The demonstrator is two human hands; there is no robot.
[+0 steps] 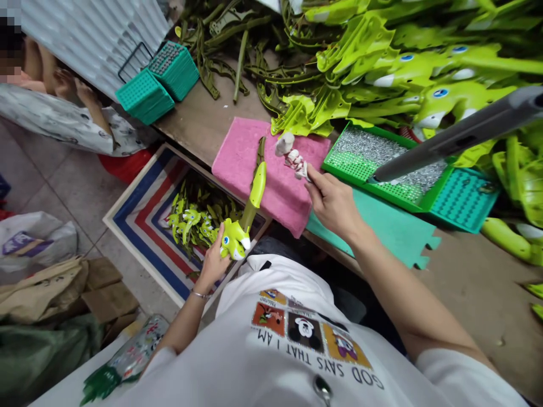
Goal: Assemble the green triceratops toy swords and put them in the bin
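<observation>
My left hand (215,261) is closed around a yellow-green plastic toy (232,240) with a blue-eyed, horned animal head. The toy's long part, yellow-green and olive, reaches up over the near left side of a pink cloth-covered pad (237,148). In my closed right hand (333,200) is what looks like a hammer (296,162), its upper part wrapped in white material with red strands. The hammer's pale head is over the pad, and my fingers hide the grip end.
A green tray (360,144) of small metal pieces stands right of the pad, under a grey rod (458,133). Yellow-green shells (360,48) and olive parts (237,39) cover the back. A striped-lined bin (139,217) holds toys. Teal blocks (146,96) stand near another person's hands (78,87).
</observation>
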